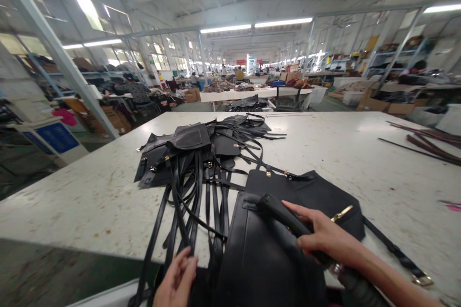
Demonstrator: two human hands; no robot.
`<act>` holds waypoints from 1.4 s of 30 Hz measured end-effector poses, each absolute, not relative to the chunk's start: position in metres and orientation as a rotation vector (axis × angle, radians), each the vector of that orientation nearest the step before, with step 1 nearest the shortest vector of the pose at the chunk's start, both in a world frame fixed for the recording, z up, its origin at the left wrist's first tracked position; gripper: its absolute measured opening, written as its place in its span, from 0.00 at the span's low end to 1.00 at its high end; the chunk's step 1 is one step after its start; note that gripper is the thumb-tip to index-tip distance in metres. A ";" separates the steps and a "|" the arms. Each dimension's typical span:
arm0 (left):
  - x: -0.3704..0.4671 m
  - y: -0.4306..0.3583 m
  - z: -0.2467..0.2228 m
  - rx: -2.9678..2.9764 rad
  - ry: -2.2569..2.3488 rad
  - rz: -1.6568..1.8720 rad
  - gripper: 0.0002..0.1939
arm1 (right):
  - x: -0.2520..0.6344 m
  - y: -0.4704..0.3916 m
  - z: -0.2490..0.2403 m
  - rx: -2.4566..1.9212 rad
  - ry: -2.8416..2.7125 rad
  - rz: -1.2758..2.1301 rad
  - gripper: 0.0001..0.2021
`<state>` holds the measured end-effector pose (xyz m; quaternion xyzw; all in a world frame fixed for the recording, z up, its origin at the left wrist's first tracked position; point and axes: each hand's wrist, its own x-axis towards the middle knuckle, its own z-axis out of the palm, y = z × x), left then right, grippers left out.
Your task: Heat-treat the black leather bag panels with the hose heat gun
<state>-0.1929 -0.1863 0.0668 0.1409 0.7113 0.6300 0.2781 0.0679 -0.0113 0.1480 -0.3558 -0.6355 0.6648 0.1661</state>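
Two bare hands show in the head view. The right hand has its grip closed around a black handheld tool, whose tip meets the top of a black leather bag panel at the tabletop's near edge. The left hand has bent fingers against the hanging black straps; whether its grip pinches one, I cannot tell. Beyond the panel lies a black bag piece with a gold zipper. Several black leather pieces with gold buckles are heaped farther left; dark brown strips lie at far right.
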 end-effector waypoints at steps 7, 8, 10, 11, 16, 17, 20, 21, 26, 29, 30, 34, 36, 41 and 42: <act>-0.182 -0.035 0.066 0.510 1.335 1.448 0.18 | 0.052 0.006 0.136 -1.001 -1.855 1.961 0.40; -0.178 -0.026 0.059 0.515 1.294 1.420 0.17 | 0.049 0.007 0.135 -1.006 -1.847 1.969 0.40; -0.173 -0.021 0.047 0.512 1.214 1.397 0.16 | 0.042 0.010 0.131 -1.012 -1.829 1.978 0.40; -0.173 -0.022 0.042 0.508 1.182 1.399 0.16 | 0.037 0.011 0.130 -1.013 -1.817 1.973 0.40; -0.175 -0.032 0.039 0.484 1.068 1.433 0.19 | 0.016 0.015 0.126 -1.022 -1.725 1.798 0.40; -0.175 -0.032 0.040 0.482 1.054 1.443 0.19 | 0.017 0.015 0.127 -1.032 -1.706 1.763 0.40; -0.174 -0.029 0.040 0.484 1.027 1.465 0.20 | 0.025 0.013 0.131 -1.044 -1.705 1.778 0.40; -0.174 -0.029 0.039 0.487 1.020 1.467 0.20 | 0.028 0.012 0.132 -1.037 -1.727 1.819 0.40; -0.174 -0.031 0.038 0.497 1.010 1.460 0.22 | 0.012 0.008 0.127 -0.978 -1.801 1.914 0.41; -0.173 -0.033 0.038 0.460 1.009 1.453 0.22 | -0.009 0.015 0.125 -0.955 -1.775 1.835 0.40; -0.172 -0.033 0.039 0.453 1.008 1.452 0.22 | -0.011 0.018 0.126 -0.955 -1.756 1.801 0.40; -0.170 -0.034 0.041 0.497 1.014 1.474 0.19 | 0.009 0.018 0.132 -0.958 -1.696 1.738 0.41; -0.169 -0.034 0.042 0.511 1.025 1.474 0.18 | 0.028 0.010 0.134 -0.955 -1.701 1.778 0.40; -0.152 -0.039 0.040 0.471 1.070 1.468 0.21 | 0.038 -0.010 0.129 -0.962 -1.694 1.888 0.41; -0.147 -0.040 0.042 0.460 1.079 1.475 0.20 | 0.035 -0.011 0.129 -0.937 -1.694 1.880 0.41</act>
